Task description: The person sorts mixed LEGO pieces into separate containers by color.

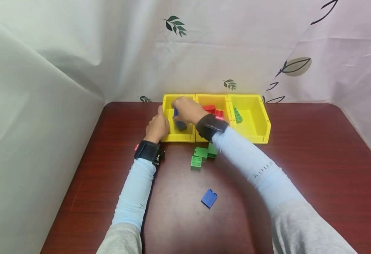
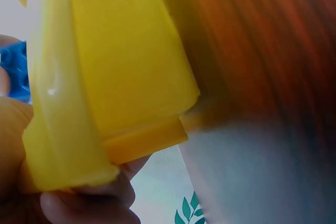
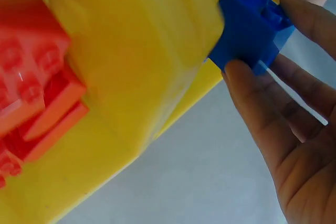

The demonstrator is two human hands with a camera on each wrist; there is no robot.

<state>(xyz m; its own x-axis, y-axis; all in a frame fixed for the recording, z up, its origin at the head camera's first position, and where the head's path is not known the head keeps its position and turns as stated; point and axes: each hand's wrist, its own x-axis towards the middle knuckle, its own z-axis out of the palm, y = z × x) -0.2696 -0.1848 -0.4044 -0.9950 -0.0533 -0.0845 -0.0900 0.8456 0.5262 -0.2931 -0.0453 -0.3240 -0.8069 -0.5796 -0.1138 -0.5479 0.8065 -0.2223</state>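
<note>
Head view: three yellow bins stand side by side at the far side of the table point(image 1: 93, 176), both of the person's arms stretched out toward the leftmost.
Right hand: this one point(image 1: 188, 111) is over the left bin point(image 1: 179, 138), its fingers and thumb clamped on a blue brick point(image 3: 252, 32), studs showing between them.
Held brick: within the outline of the left bin, near its middle; I can't make out whether it touches the bin.
Left hand: the other hand point(image 1: 157, 126) is at that bin's outer side wall, fingers curled round the edge and gripping it.
Under the right hand: a darker blue brick point(image 1: 181, 126) lies inside the left bin.
Middle bin: red bricks point(image 1: 209, 108) lie together here, partly hidden by the right wrist.
Right bin: one green brick point(image 1: 237, 115) leans by its left wall.
In front of the bins: three green bricks point(image 1: 200, 152) sit close together on the table.
Nearer the person: a lone blue piece point(image 1: 209, 198) lies well apart from the green ones.
Wrists: each wears a black band point(image 1: 147, 151) over a pale blue sleeve.
</note>
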